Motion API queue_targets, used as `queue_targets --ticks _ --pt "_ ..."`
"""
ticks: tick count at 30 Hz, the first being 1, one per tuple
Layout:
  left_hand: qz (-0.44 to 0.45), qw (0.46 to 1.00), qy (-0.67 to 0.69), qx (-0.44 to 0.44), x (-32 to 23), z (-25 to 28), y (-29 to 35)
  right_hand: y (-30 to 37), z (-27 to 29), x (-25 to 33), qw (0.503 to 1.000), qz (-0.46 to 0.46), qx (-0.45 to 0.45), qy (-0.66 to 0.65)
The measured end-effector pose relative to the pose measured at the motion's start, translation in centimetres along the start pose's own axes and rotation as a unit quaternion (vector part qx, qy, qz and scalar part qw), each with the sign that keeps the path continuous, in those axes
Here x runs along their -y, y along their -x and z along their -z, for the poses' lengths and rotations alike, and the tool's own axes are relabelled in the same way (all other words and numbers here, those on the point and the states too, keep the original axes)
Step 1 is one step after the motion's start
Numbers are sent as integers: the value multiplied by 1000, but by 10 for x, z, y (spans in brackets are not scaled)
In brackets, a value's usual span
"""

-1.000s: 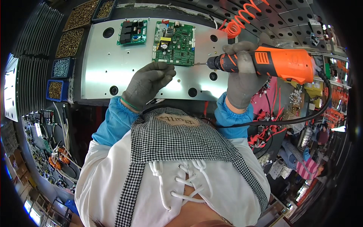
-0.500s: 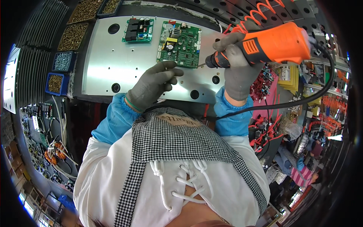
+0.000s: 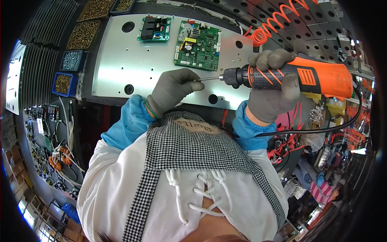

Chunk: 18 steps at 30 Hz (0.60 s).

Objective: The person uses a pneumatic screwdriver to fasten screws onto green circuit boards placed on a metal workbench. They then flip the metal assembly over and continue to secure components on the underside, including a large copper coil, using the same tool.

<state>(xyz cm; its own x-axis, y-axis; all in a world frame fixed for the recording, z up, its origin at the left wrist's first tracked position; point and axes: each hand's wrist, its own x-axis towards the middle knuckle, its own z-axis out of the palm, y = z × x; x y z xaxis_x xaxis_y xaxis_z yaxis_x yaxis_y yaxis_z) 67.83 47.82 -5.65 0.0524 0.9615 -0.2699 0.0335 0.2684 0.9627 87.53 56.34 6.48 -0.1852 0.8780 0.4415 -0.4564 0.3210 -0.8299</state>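
Note:
My right hand (image 3: 274,90), in a grey glove, is wrapped round an orange and black electric screwdriver (image 3: 300,76). The tool lies level, its thin bit pointing left. At the bit's tip my gloved left hand (image 3: 171,86) pinches a tiny brass-coloured screw (image 3: 196,80), mostly hidden by the fingertips. Both hands are over the front part of a silver metal plate (image 3: 111,82). Just beyond them a large green circuit board (image 3: 205,52) lies on the plate, with a smaller green circuit board (image 3: 155,29) to its left.
Trays of brass screws (image 3: 83,34), a blue bin of silver screws (image 3: 72,60) and a blue bin of brass screws (image 3: 63,84) line the left side. A black cable (image 3: 310,131) trails from the screwdriver. An orange coiled hose (image 3: 260,36) hangs at the back right.
The screwdriver has swung from pointing at the large board's lower right corner to lying level. My left fingers, loosely curled before, have closed in a pinch at its bit tip.

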Motion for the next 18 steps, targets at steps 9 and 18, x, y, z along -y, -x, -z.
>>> queue_targets --ticks 9,18 --pt "-9 998 -58 -21 -3 0 2 6 -8 -5 999 -18 -29 -22" --pt "-54 985 -123 -108 -4 0 6 -4 -29 -14 988 -43 -142 32"
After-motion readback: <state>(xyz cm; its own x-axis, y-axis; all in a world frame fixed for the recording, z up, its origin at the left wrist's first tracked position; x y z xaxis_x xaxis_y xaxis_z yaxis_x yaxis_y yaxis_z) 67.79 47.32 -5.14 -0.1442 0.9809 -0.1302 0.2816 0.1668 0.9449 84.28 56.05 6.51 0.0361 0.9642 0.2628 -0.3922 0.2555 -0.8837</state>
